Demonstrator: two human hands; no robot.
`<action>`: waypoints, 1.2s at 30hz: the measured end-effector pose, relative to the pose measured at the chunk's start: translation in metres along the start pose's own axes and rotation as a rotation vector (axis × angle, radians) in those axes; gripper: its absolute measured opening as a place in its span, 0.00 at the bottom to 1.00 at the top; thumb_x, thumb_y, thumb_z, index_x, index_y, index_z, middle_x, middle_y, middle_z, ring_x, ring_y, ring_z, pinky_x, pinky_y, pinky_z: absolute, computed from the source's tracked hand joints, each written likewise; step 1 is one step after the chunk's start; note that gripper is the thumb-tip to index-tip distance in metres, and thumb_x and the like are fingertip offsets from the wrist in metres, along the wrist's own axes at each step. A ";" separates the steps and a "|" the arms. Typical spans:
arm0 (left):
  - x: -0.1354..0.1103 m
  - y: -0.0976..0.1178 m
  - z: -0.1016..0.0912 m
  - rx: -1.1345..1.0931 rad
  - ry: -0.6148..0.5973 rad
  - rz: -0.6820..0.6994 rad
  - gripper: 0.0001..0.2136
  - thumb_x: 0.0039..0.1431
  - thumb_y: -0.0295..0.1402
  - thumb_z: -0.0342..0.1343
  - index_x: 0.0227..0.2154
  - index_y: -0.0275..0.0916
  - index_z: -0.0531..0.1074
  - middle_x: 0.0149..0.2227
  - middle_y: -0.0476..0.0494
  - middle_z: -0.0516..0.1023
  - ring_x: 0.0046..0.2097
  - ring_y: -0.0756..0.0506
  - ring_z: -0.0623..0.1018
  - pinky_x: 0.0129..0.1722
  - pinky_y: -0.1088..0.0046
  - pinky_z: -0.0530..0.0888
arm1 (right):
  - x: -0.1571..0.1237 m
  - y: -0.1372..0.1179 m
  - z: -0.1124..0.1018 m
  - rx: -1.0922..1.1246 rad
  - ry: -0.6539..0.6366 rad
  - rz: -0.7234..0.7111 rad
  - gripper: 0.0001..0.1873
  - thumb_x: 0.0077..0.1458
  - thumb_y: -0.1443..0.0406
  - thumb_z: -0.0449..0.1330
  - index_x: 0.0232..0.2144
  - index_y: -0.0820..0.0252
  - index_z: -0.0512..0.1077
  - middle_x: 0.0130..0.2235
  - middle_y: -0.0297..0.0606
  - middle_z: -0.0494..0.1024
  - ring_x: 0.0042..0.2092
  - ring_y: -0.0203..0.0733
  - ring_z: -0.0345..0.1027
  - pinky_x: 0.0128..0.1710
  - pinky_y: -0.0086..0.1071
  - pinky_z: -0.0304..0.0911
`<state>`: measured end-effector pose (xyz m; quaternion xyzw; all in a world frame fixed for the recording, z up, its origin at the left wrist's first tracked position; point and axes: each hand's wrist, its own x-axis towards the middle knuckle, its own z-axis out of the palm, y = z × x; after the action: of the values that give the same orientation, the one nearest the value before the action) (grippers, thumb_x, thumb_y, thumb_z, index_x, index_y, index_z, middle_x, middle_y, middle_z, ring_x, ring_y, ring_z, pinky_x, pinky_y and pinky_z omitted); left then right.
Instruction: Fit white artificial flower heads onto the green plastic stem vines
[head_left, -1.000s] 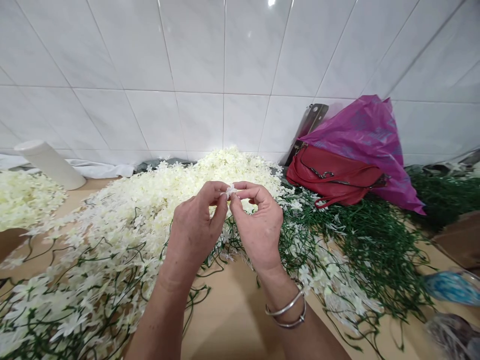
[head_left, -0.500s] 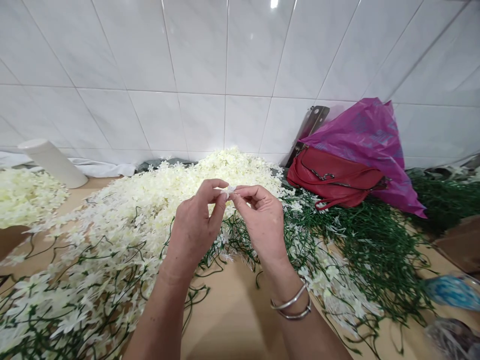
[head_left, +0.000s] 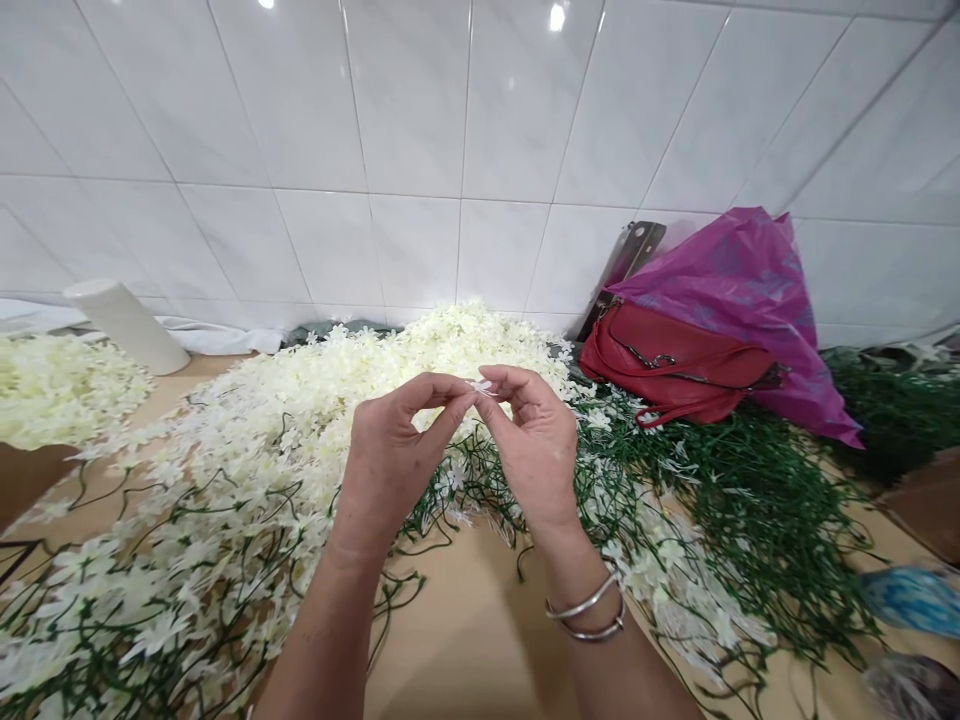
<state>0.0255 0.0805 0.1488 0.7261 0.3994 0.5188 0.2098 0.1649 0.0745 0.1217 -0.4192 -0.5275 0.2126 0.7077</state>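
A small white artificial flower (head_left: 482,386) is between my fingertips, above the table's middle. My left hand (head_left: 397,450) pinches it from the left with thumb and forefinger. From the right, my right hand (head_left: 532,450) closes thumb and forefinger on it; two bangles circle that wrist. The flower's lower part is hidden by the fingers. Behind my hands rises a heap of cream-white artificial flowers (head_left: 450,335). White flowers on green stems (head_left: 172,560) spread over the left side, and green plastic stems (head_left: 772,520) lie in a tangle to the right.
A red handbag (head_left: 675,360) and a purple plastic bag (head_left: 750,270) rest at the back right by the tiled wall (head_left: 412,110). A white cylinder (head_left: 127,325) stands at the left. A blue-patterned item (head_left: 915,598) sits at the right edge, near a brown box (head_left: 926,505).
My left forefinger has come down against the thumb at the flower. Both hands have shifted slightly right in view, along with the whole scene.
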 end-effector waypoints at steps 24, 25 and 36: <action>0.006 -0.066 -0.030 0.611 -0.051 -0.243 0.07 0.61 0.41 0.61 0.33 0.46 0.81 0.32 0.44 0.85 0.32 0.40 0.80 0.30 0.68 0.69 | 0.017 0.000 -0.028 -0.297 0.144 -0.125 0.06 0.55 0.71 0.63 0.29 0.55 0.73 0.33 0.33 0.80 0.40 0.43 0.75 0.48 0.42 0.70; 0.006 -0.070 -0.031 0.636 -0.054 -0.253 0.07 0.60 0.42 0.63 0.32 0.46 0.81 0.31 0.43 0.84 0.31 0.39 0.79 0.29 0.68 0.69 | 0.017 -0.001 -0.029 -0.299 0.150 -0.120 0.05 0.55 0.70 0.63 0.29 0.55 0.73 0.33 0.33 0.79 0.39 0.43 0.75 0.47 0.41 0.70; 0.006 -0.075 -0.007 0.458 -0.205 -0.327 0.08 0.58 0.40 0.64 0.28 0.44 0.81 0.31 0.44 0.84 0.31 0.43 0.78 0.30 0.69 0.68 | 0.018 -0.010 -0.031 -0.273 0.084 -0.115 0.05 0.56 0.71 0.63 0.31 0.56 0.74 0.33 0.32 0.79 0.37 0.40 0.73 0.43 0.38 0.67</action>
<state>-0.0069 0.1285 0.1010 0.7293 0.5944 0.2985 0.1606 0.1986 0.0708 0.1370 -0.4891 -0.5447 0.0801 0.6765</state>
